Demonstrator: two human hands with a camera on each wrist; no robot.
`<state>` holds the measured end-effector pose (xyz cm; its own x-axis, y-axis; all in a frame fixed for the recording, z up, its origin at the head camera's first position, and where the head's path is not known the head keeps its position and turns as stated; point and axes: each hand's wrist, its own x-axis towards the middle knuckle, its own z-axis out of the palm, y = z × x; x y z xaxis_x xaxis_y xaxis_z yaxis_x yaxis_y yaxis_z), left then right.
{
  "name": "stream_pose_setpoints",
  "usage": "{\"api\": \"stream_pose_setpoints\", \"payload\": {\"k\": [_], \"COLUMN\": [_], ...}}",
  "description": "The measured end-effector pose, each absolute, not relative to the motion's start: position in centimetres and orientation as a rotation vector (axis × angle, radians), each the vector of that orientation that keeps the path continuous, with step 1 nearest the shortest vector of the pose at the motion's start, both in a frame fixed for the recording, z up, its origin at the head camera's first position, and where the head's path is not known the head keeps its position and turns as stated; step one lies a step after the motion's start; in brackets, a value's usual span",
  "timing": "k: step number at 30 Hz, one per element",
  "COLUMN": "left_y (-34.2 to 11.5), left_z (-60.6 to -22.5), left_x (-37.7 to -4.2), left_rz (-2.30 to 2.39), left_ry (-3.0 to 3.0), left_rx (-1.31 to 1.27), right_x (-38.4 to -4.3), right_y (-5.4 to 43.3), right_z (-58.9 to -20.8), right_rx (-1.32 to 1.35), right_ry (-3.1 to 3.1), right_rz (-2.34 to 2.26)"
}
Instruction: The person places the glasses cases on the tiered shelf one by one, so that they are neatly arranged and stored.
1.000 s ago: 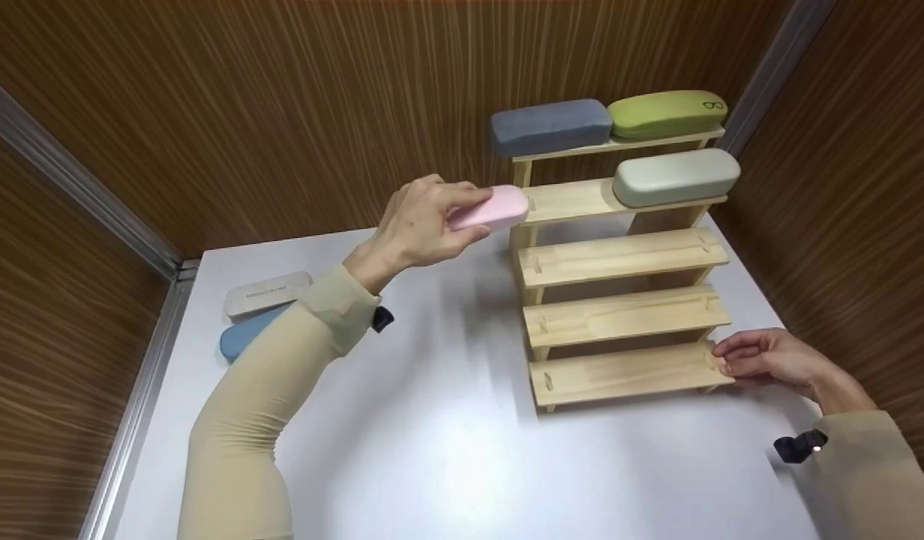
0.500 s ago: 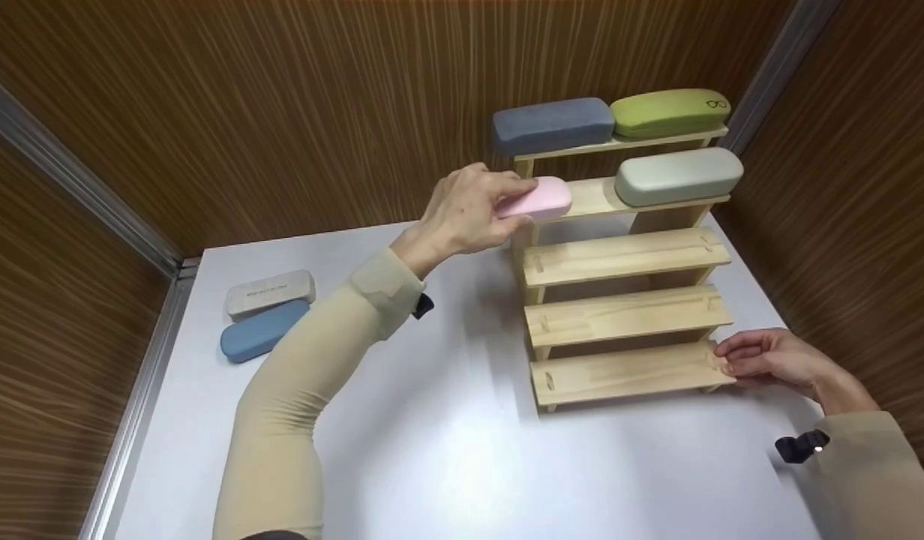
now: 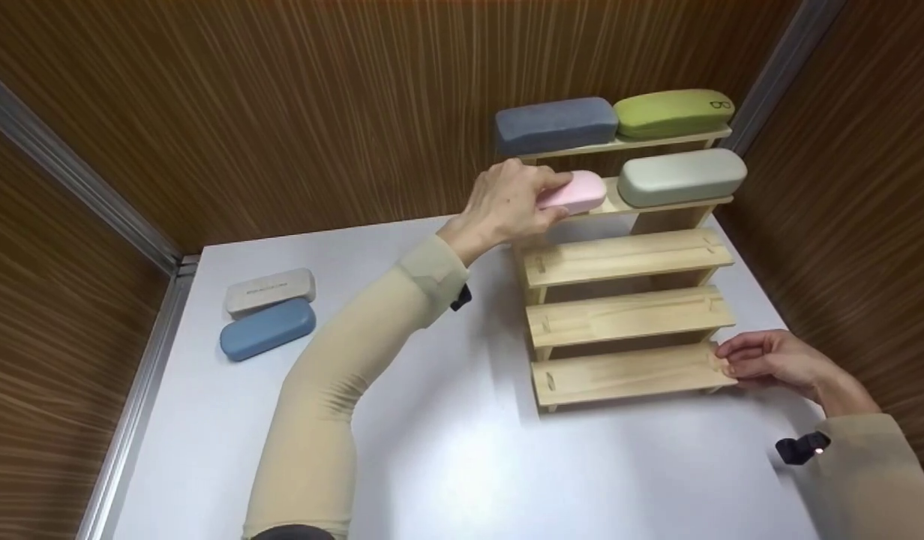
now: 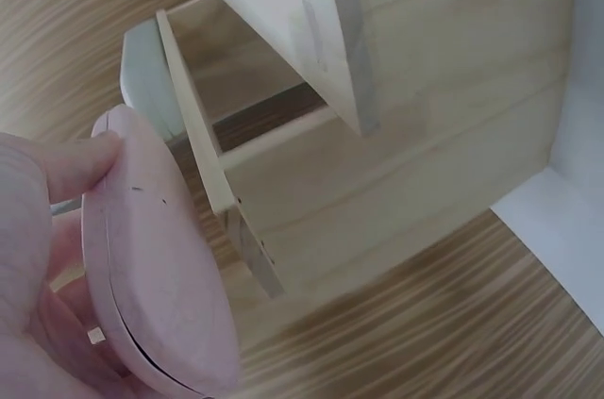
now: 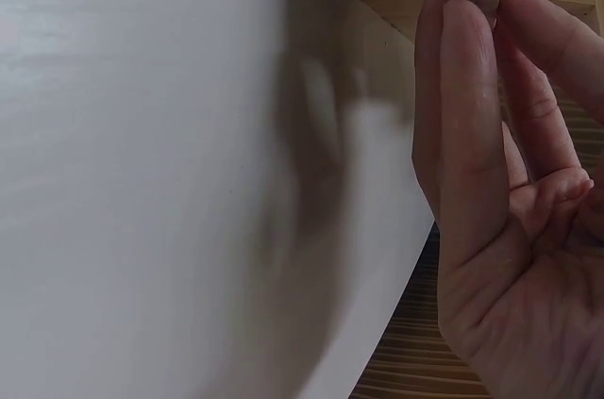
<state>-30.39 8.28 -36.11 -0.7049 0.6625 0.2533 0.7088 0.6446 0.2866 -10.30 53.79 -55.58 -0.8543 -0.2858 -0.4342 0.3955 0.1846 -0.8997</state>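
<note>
My left hand [image 3: 507, 199] grips a pink glasses case [image 3: 584, 190] by its left end, thumb on one side and fingers on the other. The case overlaps the left part of the second-highest board [image 3: 613, 196] of a stepped wooden rack in the head view. In the left wrist view the pink case [image 4: 165, 248] appears closed, a dark seam along its edge. A pale green glasses case [image 3: 683, 178] sits to its right on that same board. My right hand [image 3: 784, 365] pinches the right end of the lowest board [image 3: 627, 375] between thumb and fingers.
On the top board rest a grey-blue glasses case [image 3: 556, 125] and a lime-green one [image 3: 672, 114]. A beige case [image 3: 270, 292] and a blue case [image 3: 268, 328] lie on the white table [image 3: 432, 450] at left. Wood-grain walls [image 3: 282, 112] close in the back and sides.
My left hand has carried the pink glasses case rightward and slightly away, from the rack's left edge to over the second-highest board. My right hand stays on the lowest board.
</note>
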Motion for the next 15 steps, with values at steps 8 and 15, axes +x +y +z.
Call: {"api": "stream_pose_setpoints", "payload": {"k": [8,15], "left_y": [10.0,10.7], "left_z": [-36.3,-37.0], "left_x": [-30.7,-30.6], "left_rz": [-0.538,-0.476], "left_ry": [-2.732,-2.719], "left_rx": [-1.132,-1.13], "right_x": [-10.3,-10.4], "right_y": [53.8,53.8], "right_z": [-55.4,-55.5], "right_rx": [0.11,0.108], "right_ry": [1.947,1.942], "right_rz": [-1.71,-1.71]}}
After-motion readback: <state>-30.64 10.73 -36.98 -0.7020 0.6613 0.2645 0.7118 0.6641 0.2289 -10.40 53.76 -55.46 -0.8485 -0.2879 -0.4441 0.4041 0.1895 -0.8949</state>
